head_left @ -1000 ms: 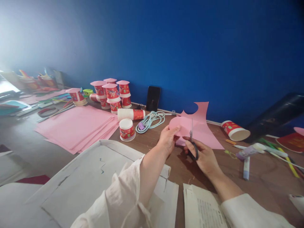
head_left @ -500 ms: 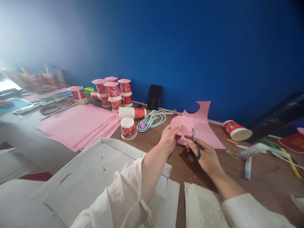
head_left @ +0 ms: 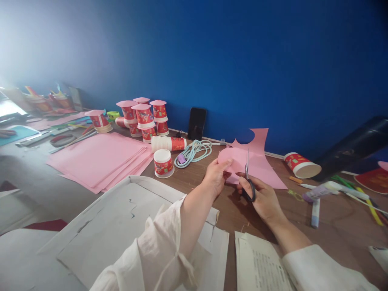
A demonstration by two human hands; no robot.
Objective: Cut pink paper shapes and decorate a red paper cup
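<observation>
My left hand [head_left: 216,176] pinches a sheet of pink paper [head_left: 235,157] near its rounded edge, thumb on top. In my right hand [head_left: 263,200] is a pair of scissors [head_left: 250,188] with black handles, its blades pointing up and away across the pink paper. Behind it lies an offcut of pink paper [head_left: 263,169] with a curved bite cut out of its upper left side. Whether the two pink pieces are joined, I cannot tell. My left fingertips are partly hidden under the paper.
A stack of pink sheets [head_left: 103,161] lies left, with red paper cups [head_left: 144,117] behind it. A coiled pale blue cord [head_left: 194,153] and a phone [head_left: 197,123] are near the wall. Right are a tipped cup [head_left: 301,165] and a glue stick [head_left: 321,192]. A white box lid [head_left: 115,210] lies in front.
Almost nothing differs. The whole view has shifted very slightly, while both hands, the scissors and the pink paper keep nearly the same positions.
</observation>
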